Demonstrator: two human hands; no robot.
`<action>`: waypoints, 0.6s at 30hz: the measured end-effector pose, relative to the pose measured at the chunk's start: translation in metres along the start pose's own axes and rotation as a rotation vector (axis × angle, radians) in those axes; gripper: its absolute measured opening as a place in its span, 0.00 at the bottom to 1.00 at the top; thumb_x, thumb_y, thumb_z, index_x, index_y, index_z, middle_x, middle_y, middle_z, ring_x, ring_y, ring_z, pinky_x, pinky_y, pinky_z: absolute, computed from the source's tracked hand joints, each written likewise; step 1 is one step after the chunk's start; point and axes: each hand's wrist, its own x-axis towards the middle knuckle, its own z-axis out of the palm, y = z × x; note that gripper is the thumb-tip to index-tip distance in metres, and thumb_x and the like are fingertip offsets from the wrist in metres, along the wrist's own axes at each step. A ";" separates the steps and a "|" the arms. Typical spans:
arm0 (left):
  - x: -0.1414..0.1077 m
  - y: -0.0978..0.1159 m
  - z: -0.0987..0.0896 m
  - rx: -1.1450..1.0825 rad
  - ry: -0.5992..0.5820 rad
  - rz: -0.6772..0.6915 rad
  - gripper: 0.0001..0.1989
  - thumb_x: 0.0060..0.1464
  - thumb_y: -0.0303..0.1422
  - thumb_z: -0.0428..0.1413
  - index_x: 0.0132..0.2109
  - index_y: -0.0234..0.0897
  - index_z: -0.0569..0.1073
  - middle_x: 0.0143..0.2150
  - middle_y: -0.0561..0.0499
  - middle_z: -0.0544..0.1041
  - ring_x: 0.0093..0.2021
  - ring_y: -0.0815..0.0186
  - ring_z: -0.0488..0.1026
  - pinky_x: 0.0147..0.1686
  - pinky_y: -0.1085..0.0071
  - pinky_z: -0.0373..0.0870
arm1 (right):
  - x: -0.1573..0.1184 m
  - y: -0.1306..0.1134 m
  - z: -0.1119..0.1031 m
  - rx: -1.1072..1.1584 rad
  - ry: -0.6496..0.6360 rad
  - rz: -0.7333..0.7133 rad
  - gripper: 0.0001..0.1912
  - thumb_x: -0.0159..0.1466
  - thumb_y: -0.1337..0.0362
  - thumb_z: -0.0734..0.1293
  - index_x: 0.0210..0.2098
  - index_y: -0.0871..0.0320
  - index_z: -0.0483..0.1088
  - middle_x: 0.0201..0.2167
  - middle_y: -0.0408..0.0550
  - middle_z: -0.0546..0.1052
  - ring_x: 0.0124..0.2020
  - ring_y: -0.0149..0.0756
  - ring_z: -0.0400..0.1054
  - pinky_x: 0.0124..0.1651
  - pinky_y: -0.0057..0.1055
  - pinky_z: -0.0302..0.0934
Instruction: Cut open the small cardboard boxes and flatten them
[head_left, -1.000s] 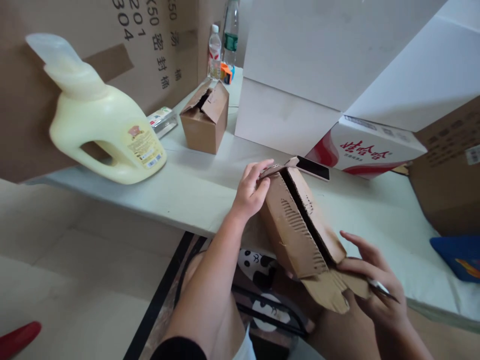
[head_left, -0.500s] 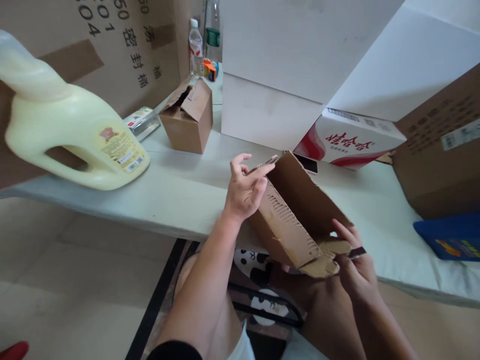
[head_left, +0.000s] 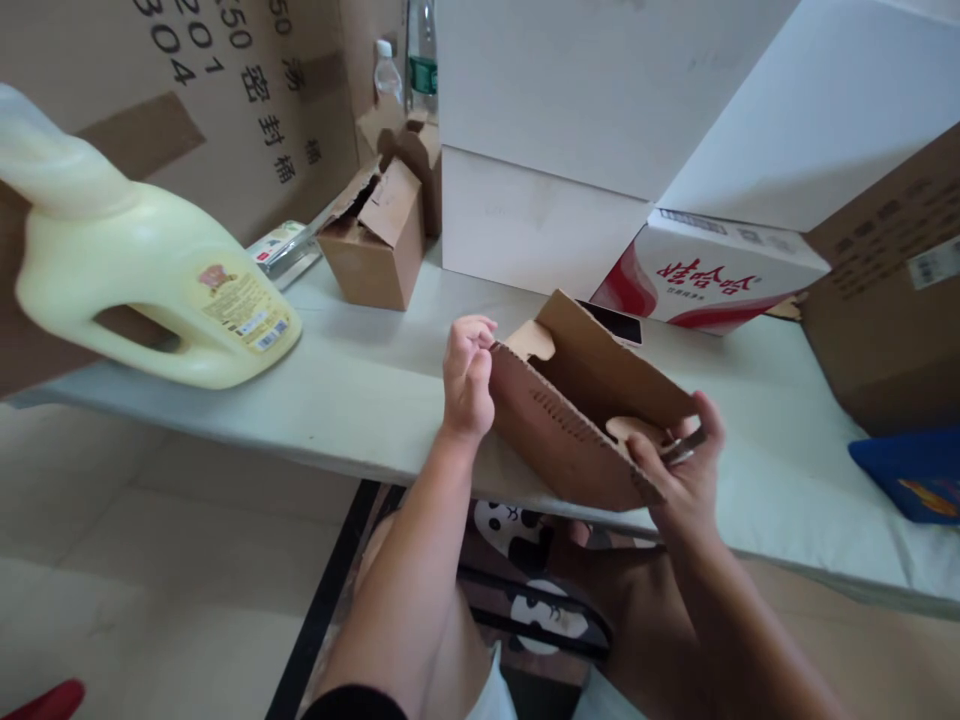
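Note:
An open-topped cardboard box [head_left: 559,440] with ragged cut edges sits tilted at the table's front edge. My left hand [head_left: 470,380] is closed at its left corner, fingers curled on the rim. At the other end, my right hand [head_left: 686,480] grips the end wall, thumb inside near a rounded flap [head_left: 634,432]. A thin dark strip-like object [head_left: 684,447] also lies in the right hand; its kind cannot be made out. Another flap [head_left: 531,341] leans inward at the left end. The box's floor is hidden.
A small carton [head_left: 379,240] stands behind, with another piece of cardboard [head_left: 424,165] and bottles [head_left: 423,75] beyond it. At left is a pale yellow jug [head_left: 150,250]. A phone [head_left: 615,322], a red-and-white box [head_left: 709,270], large white boxes [head_left: 540,220] and a blue packet [head_left: 907,475] lie farther right.
The box has turned and risen slightly, and its end flaps now lean inward. My left fingers have curled in; my right hand has moved up and left. Cardboard now shows behind the small carton.

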 end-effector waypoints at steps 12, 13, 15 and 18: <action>0.004 -0.003 -0.009 0.379 -0.221 0.053 0.13 0.61 0.30 0.50 0.48 0.40 0.78 0.56 0.44 0.74 0.55 0.60 0.72 0.58 0.58 0.70 | 0.010 0.042 0.004 0.157 -0.147 -0.159 0.11 0.62 0.57 0.69 0.42 0.50 0.80 0.57 0.51 0.74 0.60 0.50 0.67 0.62 0.51 0.59; 0.005 -0.003 -0.009 0.392 -0.243 0.036 0.13 0.61 0.29 0.50 0.46 0.39 0.79 0.55 0.44 0.75 0.55 0.61 0.73 0.58 0.58 0.71 | 0.009 0.041 0.004 0.187 -0.146 -0.118 0.13 0.62 0.57 0.69 0.45 0.48 0.79 0.60 0.50 0.73 0.59 0.49 0.67 0.59 0.49 0.62; 0.006 -0.003 -0.009 0.400 -0.241 -0.007 0.14 0.60 0.28 0.51 0.43 0.39 0.81 0.53 0.45 0.77 0.53 0.61 0.74 0.57 0.59 0.72 | 0.010 0.037 0.005 0.295 -0.107 0.027 0.17 0.60 0.54 0.69 0.49 0.47 0.77 0.63 0.50 0.70 0.52 0.45 0.71 0.45 0.40 0.69; 0.009 -0.005 -0.009 0.359 -0.179 -0.082 0.13 0.57 0.27 0.53 0.41 0.40 0.83 0.51 0.46 0.79 0.52 0.61 0.76 0.56 0.59 0.73 | 0.016 0.036 0.007 0.419 0.049 0.302 0.16 0.58 0.54 0.70 0.45 0.49 0.75 0.57 0.51 0.73 0.36 0.35 0.72 0.21 0.25 0.56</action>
